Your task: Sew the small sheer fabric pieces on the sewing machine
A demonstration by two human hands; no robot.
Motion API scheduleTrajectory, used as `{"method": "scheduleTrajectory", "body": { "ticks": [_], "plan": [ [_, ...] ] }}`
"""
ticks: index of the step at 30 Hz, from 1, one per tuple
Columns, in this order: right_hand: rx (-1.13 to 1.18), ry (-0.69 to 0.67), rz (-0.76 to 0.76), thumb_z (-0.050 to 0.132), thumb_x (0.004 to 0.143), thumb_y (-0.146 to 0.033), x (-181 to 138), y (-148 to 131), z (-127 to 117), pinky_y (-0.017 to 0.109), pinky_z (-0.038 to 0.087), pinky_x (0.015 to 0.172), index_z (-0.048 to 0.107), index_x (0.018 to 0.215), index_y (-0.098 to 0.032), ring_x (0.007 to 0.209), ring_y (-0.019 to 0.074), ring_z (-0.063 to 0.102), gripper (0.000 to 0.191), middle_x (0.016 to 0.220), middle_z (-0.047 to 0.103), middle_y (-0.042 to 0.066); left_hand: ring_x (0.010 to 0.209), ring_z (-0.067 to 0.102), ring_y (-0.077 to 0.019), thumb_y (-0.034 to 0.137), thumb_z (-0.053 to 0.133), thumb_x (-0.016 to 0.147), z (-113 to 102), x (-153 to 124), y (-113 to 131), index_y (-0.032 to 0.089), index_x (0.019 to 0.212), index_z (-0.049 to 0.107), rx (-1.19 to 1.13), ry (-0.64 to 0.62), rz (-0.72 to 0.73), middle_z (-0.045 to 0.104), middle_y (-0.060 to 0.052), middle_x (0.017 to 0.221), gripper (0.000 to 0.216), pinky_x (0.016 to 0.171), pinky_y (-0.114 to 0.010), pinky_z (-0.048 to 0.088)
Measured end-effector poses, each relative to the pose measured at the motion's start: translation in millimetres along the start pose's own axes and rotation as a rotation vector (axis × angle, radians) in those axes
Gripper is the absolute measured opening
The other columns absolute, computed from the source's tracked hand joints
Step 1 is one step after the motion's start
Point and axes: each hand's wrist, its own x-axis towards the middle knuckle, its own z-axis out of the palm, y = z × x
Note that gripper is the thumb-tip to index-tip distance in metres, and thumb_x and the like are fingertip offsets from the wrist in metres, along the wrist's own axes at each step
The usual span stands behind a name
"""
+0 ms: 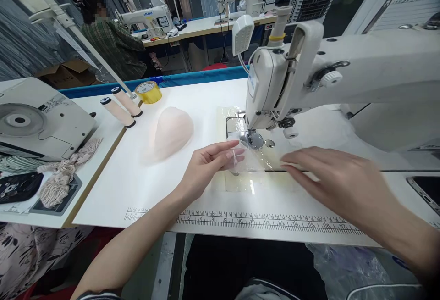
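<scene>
Just left of the needle of the white sewing machine (pixel 270 77), my left hand (pixel 202 167) pinches a small piece of sheer fabric (pixel 250 162). White thread ends show across its fingertips. The fabric is nearly see-through, so its far edge is hard to make out. My right hand (pixel 338 183) hovers to the right of the presser foot (pixel 251 136), fingers stretched out, with nothing visible in them. A pale pink, sheer, cup-shaped piece (pixel 173 131) lies on the white table to the left.
Two thread cones (pixel 118 113) and a roll of yellow tape (pixel 148 92) stand at the back left. A printed ruler (pixel 240 220) runs along the front edge. At right lies a phone (pixel 428 190). Beyond the table, a person (pixel 112 47) sits near other sewing machines.
</scene>
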Motion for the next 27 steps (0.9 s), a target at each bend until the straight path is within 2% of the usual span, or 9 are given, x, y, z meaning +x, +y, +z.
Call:
{"method": "scheduleTrajectory", "body": {
  "ticks": [3, 5, 8, 10, 13, 18, 23, 27],
  "plan": [
    [-0.141, -0.1, 0.152, 0.045, 0.096, -0.032, -42.6, 25.2, -11.0, 0.036, 0.04, 0.051, 0.066, 0.102, -0.023, 0.073, 0.0264, 0.067, 0.023, 0.097, 0.073, 0.006, 0.11, 0.066, -0.0258, 0.037, 0.067, 0.086, 1.3, -1.6, 1.9, 0.022, 0.119, 0.067, 0.014, -0.006, 0.006, 0.07, -0.009, 0.118, 0.036, 0.096, -0.039, 0.053],
    [-0.164, -0.151, 0.221, 0.045, 0.096, -0.035, -75.1, 38.2, -11.8, 0.041, 0.046, 0.059, 0.063, 0.115, -0.024, 0.083, 0.0309, 0.067, 0.029, 0.107, 0.071, 0.008, 0.109, 0.067, -0.0252, 0.036, 0.066, 0.086, 2.2, -2.4, 3.0, 0.022, 0.119, 0.067, 0.014, -0.016, 0.006, 0.07, -0.009, 0.117, 0.036, 0.096, -0.039, 0.053],
    [-0.107, -0.204, 0.187, 0.047, 0.094, -0.033, -112.9, 44.3, -10.2, 0.045, 0.05, 0.067, 0.051, 0.136, -0.024, 0.099, 0.0358, 0.065, 0.043, 0.121, 0.066, 0.012, 0.107, 0.068, -0.024, 0.034, 0.065, 0.087, 3.1, -3.3, 3.9, 0.021, 0.119, 0.067, 0.01, -0.037, 0.008, 0.07, -0.009, 0.117, 0.035, 0.096, -0.038, 0.054],
    [-0.108, -0.242, 0.155, 0.042, 0.092, -0.021, -124.6, 40.2, -11.0, 0.044, 0.052, 0.064, 0.038, 0.147, -0.026, 0.106, 0.0355, 0.064, 0.055, 0.128, 0.062, 0.013, 0.107, 0.068, -0.0238, 0.034, 0.065, 0.088, 3.6, -3.9, 4.1, 0.022, 0.121, 0.066, 0.02, -0.048, 0.015, 0.07, -0.009, 0.118, 0.035, 0.094, -0.037, 0.055],
    [-0.161, -0.246, 0.121, 0.041, 0.086, -0.009, -123.6, 31.8, -15.4, 0.037, 0.049, 0.048, 0.031, 0.152, -0.027, 0.095, 0.032, 0.068, 0.069, 0.12, 0.066, 0.013, 0.109, 0.067, -0.0242, 0.033, 0.064, 0.088, 4.3, -4.9, 3.5, 0.022, 0.123, 0.064, 0.038, -0.061, 0.039, 0.069, -0.009, 0.12, 0.037, 0.091, -0.036, 0.056],
    [-0.22, -0.199, 0.061, 0.051, 0.087, -0.013, -107.6, 31.1, -20.6, 0.03, 0.043, 0.034, 0.039, 0.148, -0.025, 0.075, 0.0273, 0.069, 0.063, 0.105, 0.072, 0.014, 0.107, 0.068, -0.0232, 0.027, 0.065, 0.088, 4.4, -6.1, 2.2, 0.021, 0.124, 0.063, 0.04, -0.07, 0.067, 0.07, -0.009, 0.117, 0.037, 0.09, -0.033, 0.057],
    [-0.171, -0.162, 0.114, 0.046, 0.091, -0.019, -92.7, 22.1, -19.7, 0.032, 0.044, 0.035, 0.042, 0.145, -0.028, 0.066, 0.0266, 0.069, 0.054, 0.097, 0.072, 0.01, 0.106, 0.068, -0.0231, 0.025, 0.065, 0.087, 4.5, -5.6, 2.4, 0.023, 0.124, 0.064, 0.011, -0.087, 0.069, 0.069, -0.008, 0.12, 0.037, 0.092, -0.034, 0.056],
    [0.032, -0.062, 0.153, 0.046, 0.093, -0.02, -68.2, 1.0, -15.4, 0.029, 0.045, 0.042, 0.048, 0.139, -0.026, 0.062, 0.0197, 0.067, 0.046, 0.101, 0.071, 0.006, 0.105, 0.069, -0.0227, 0.023, 0.065, 0.086, 4.4, -5.3, 1.8, 0.024, 0.125, 0.063, 0.03, -0.102, 0.084, 0.065, -0.007, 0.127, 0.039, 0.094, -0.034, 0.055]
  ]
}}
